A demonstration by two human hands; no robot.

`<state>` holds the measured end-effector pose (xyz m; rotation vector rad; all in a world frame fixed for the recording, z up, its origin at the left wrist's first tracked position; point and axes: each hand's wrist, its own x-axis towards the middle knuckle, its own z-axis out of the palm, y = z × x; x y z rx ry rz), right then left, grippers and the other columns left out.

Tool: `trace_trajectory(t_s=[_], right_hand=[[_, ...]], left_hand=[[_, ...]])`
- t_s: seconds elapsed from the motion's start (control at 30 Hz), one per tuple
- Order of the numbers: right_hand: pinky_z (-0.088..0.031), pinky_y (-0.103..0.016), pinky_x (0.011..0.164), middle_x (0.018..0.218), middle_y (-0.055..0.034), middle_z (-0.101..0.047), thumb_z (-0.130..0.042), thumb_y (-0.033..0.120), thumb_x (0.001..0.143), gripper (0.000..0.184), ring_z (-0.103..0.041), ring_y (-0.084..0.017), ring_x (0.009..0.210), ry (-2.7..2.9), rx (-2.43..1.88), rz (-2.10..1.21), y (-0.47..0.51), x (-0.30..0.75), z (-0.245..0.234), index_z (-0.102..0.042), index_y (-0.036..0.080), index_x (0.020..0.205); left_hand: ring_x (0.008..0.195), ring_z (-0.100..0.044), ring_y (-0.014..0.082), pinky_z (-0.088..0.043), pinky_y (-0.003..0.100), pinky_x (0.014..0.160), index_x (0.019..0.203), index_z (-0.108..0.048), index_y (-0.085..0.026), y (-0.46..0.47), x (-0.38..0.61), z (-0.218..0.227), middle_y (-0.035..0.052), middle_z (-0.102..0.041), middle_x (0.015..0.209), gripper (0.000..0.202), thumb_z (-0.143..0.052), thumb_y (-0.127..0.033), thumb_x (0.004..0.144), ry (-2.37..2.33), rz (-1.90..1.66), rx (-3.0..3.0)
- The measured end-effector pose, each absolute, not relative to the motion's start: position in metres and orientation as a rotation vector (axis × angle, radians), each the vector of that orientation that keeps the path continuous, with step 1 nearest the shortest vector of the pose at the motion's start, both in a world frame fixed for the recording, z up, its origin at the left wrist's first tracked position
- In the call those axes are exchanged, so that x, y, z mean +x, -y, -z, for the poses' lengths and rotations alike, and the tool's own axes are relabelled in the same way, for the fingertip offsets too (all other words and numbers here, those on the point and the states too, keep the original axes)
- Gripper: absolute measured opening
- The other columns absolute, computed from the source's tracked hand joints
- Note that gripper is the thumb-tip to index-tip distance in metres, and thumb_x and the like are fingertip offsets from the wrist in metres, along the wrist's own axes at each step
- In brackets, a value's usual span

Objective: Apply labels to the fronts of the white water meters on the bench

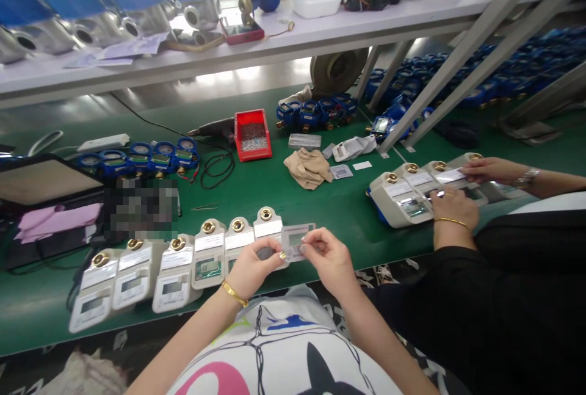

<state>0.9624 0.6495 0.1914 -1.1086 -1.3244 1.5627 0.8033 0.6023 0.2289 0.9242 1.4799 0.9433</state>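
Observation:
Between my hands is a thin, pale faceplate label (295, 237) with a grey window in it. My right hand (333, 262) pinches its right edge, and the fingers of my left hand (256, 268) grip its left side. Just beyond my left hand stands a row of white meter housings with brass fittings. One meter housing (209, 242) shows a bare green circuit board, and those behind my left hand are partly covered. Further left, several housings, such as this labelled meter (171, 290), carry faceplates with grey windows.
At right, a co-worker's hands (454, 215) touch another row of meters (407, 199). Beyond lie a beige cloth (307, 169), a red bin (237, 135) of small parts, a loose faceplate (341, 171) and tweezers (204, 207). A shelf (293, 47) with slanted metal posts (462, 47) overhangs the green bench.

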Motion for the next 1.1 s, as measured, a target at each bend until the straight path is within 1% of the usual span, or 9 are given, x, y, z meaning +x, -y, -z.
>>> trace_trajectory(t_s=[0.2, 0.33, 0.6, 0.77, 0.87, 0.93, 0.97, 1.0, 1.1], right_hand=[[-0.038, -0.021, 0.056, 0.068, 0.0028, -0.055, -0.079, 0.05, 0.049, 0.051, -0.049, -0.01, 0.059, 1.1, -0.879, -2.145, -0.65, 0.956, -0.186, -0.047, 0.018, 0.072], [-0.035, -0.02, 0.054, 0.064, 0.004, -0.053, -0.081, 0.054, 0.042, 0.057, -0.046, -0.008, 0.055, 1.011, -0.878, -2.175, -0.652, 0.955, -0.186, -0.048, 0.017, 0.07], [-0.033, -0.019, 0.048, 0.061, 0.0042, -0.052, -0.078, 0.06, 0.04, 0.06, -0.045, -0.007, 0.051, 0.945, -0.883, -2.118, -0.653, 0.955, -0.19, -0.047, 0.017, 0.068], [-0.037, -0.018, 0.053, 0.069, 0.0028, -0.056, -0.079, 0.05, 0.049, 0.051, -0.049, -0.007, 0.056, 0.959, -0.86, -2.129, -0.652, 0.958, -0.19, -0.048, 0.017, 0.072], [-0.044, -0.022, 0.066, 0.094, -0.0039, -0.061, -0.077, 0.041, 0.057, 0.037, -0.058, -0.013, 0.076, 1.078, -0.874, -2.096, -0.65, 0.962, -0.195, -0.053, 0.017, 0.074], [-0.044, -0.027, 0.078, 0.114, -0.0082, -0.056, -0.073, 0.036, 0.062, 0.025, -0.057, -0.019, 0.095, 1.197, -0.895, -1.994, -0.65, 0.964, -0.197, -0.058, 0.017, 0.07], [-0.043, -0.029, 0.082, 0.117, -0.0091, -0.055, -0.07, 0.033, 0.065, 0.02, -0.055, -0.02, 0.1, 1.253, -0.914, -1.934, -0.651, 0.965, -0.197, -0.06, 0.016, 0.067], [-0.043, -0.03, 0.084, 0.117, -0.0095, -0.056, -0.068, 0.031, 0.066, 0.017, -0.055, -0.021, 0.101, 1.302, -0.942, -1.875, -0.653, 0.966, -0.196, -0.06, 0.016, 0.062], [-0.043, -0.031, 0.079, 0.097, -0.0084, -0.063, -0.065, 0.027, 0.066, 0.019, -0.058, -0.022, 0.09, 1.382, -1.037, -1.772, -0.659, 0.968, -0.191, -0.056, 0.017, 0.052]], left_hand=[[0.075, -0.05, 0.0166, -0.039, 0.028, 0.075, 0.064, -0.054, -0.017, -0.608, 0.811, -0.247, 0.0025, -0.056, 0.074, 0.027, -0.059, -0.042, 0.073, -1.413, -0.812, 1.246], [0.077, -0.05, 0.0176, -0.039, 0.028, 0.076, 0.064, -0.054, -0.018, -0.612, 0.813, -0.249, 0.0035, -0.058, 0.08, 0.027, -0.057, -0.042, 0.074, -1.395, -0.769, 1.299], [0.078, -0.051, 0.0189, -0.039, 0.029, 0.077, 0.068, -0.056, -0.019, -0.617, 0.817, -0.251, 0.0038, -0.058, 0.081, 0.026, -0.053, -0.043, 0.076, -1.457, -0.747, 1.376], [0.08, -0.049, 0.0184, -0.039, 0.029, 0.075, 0.071, -0.054, -0.019, -0.614, 0.82, -0.249, 0.0046, -0.053, 0.083, 0.024, -0.045, -0.038, 0.082, -1.465, -0.767, 1.555], [0.082, -0.047, 0.0179, -0.038, 0.029, 0.076, 0.07, -0.053, -0.018, -0.609, 0.821, -0.249, 0.005, -0.051, 0.084, 0.023, -0.041, -0.032, 0.083, -1.487, -0.78, 1.589], [0.081, -0.047, 0.0175, -0.038, 0.029, 0.076, 0.068, -0.052, -0.017, -0.605, 0.818, -0.249, 0.0049, -0.049, 0.083, 0.02, -0.042, -0.028, 0.081, -1.531, -0.814, 1.545], [0.08, -0.047, 0.0173, -0.038, 0.029, 0.076, 0.067, -0.051, -0.017, -0.603, 0.814, -0.248, 0.0046, -0.049, 0.082, 0.018, -0.042, -0.026, 0.079, -1.567, -0.836, 1.515], [0.079, -0.046, 0.0172, -0.038, 0.029, 0.076, 0.066, -0.05, -0.017, -0.601, 0.81, -0.248, 0.0044, -0.048, 0.081, 0.016, -0.042, -0.025, 0.078, -1.609, -0.859, 1.49], [0.081, -0.047, 0.0174, -0.037, 0.03, 0.078, 0.063, -0.046, -0.018, -0.591, 0.788, -0.251, 0.0041, -0.049, 0.081, 0.015, -0.04, -0.023, 0.076, -1.764, -0.91, 1.431]])
